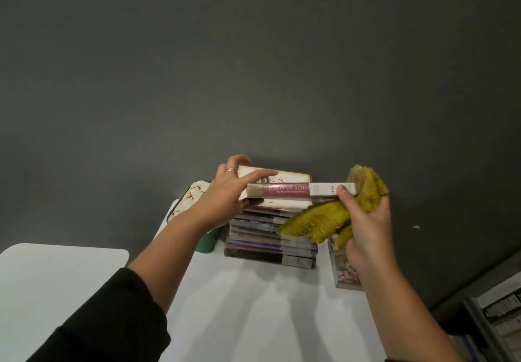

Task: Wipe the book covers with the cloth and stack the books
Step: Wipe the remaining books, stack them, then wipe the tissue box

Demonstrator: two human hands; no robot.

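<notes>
Both hands hold one book [301, 189] level, spine toward the camera, just above the stack [270, 237] on the white table [253, 305]. Left hand [228, 195] — fingers curled round the book's left end. Right hand [366, 220] — grips the right end and the yellow cloth [324, 215] together.

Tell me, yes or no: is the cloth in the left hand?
No, the right hand grips the yellow cloth together with the book's end; the left hand holds the other end.
</notes>
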